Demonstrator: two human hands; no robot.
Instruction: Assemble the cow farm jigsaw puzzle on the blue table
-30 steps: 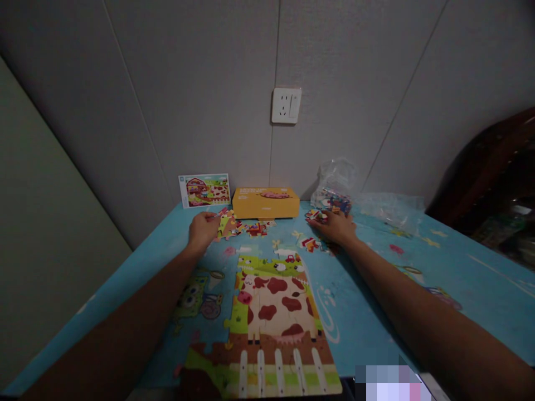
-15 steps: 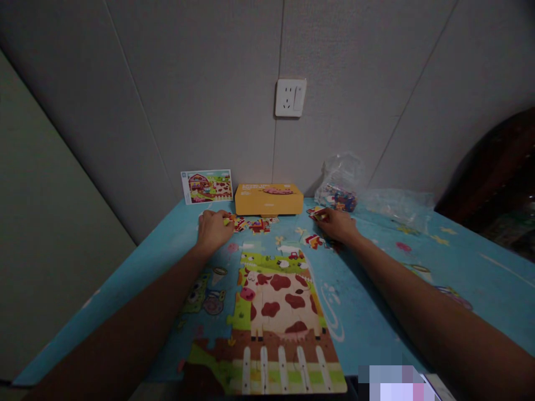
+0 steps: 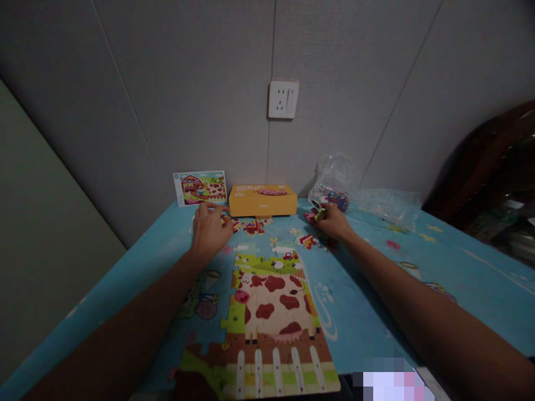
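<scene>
A partly assembled jigsaw puzzle point(image 3: 278, 303) lies before me, showing a spotted cow, grass and a white fence; its left edge is uneven. My left hand point(image 3: 209, 228) hovers low over the loose pieces at the back left, fingers bent and apart, with nothing visible between them. Right by it, a cluster of loose puzzle pieces point(image 3: 254, 226) in red, yellow and purple lies below the box. My right hand point(image 3: 334, 221) pinches a puzzle piece point(image 3: 320, 215) with green on it, above a few other pieces. More red-and-white pieces point(image 3: 308, 241) lie just nearer to me.
A yellow box point(image 3: 263, 200) stands against the wall, with a farm picture card point(image 3: 200, 187) leaning left of it. To the right are a clear bag with colourful contents point(image 3: 332, 195) and an empty plastic wrapper point(image 3: 388, 205). A patterned blue cloth point(image 3: 368, 301) covers the table.
My left hand's fingers have spread, and the green piece seen at them before no longer shows. My right hand has lifted and turned slightly over its pieces. The view has shifted a little.
</scene>
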